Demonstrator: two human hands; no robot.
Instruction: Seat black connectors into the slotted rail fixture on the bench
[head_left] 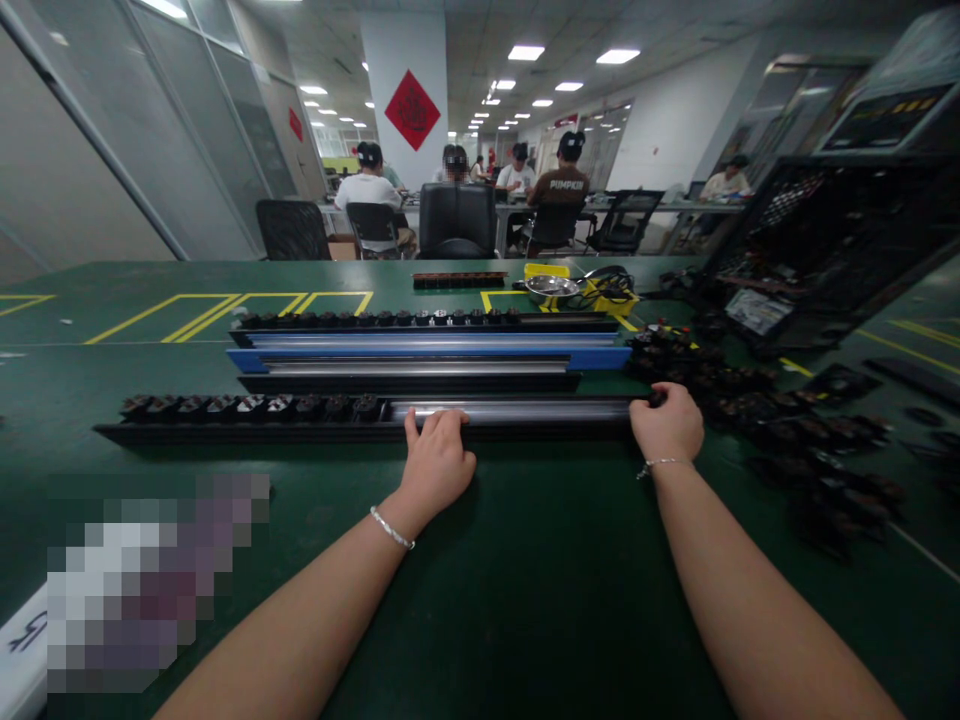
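Observation:
A long black rail point(517, 430) lies across the green table in front of me, with a bright metal inner channel. Several black socket-like modules point(250, 404) sit in a row in its left part; the right part shows bare channel. My left hand point(439, 460) grips the rail's near edge around its middle, just right of the last module. At the rail's right end, my right hand point(671, 425) is closed on a small black piece point(657, 398), mostly hidden by the fingers. Whether that piece sits inside the channel I cannot tell.
Behind lie a blue rail point(240, 360) and another black rail point(240, 336) with modules. Loose black modules point(817, 430) pile up at right, beside a dark open cabinet point(795, 250). A metal bowl point(551, 287) and yellow tray point(611, 300) stand farther back. People sit beyond the table.

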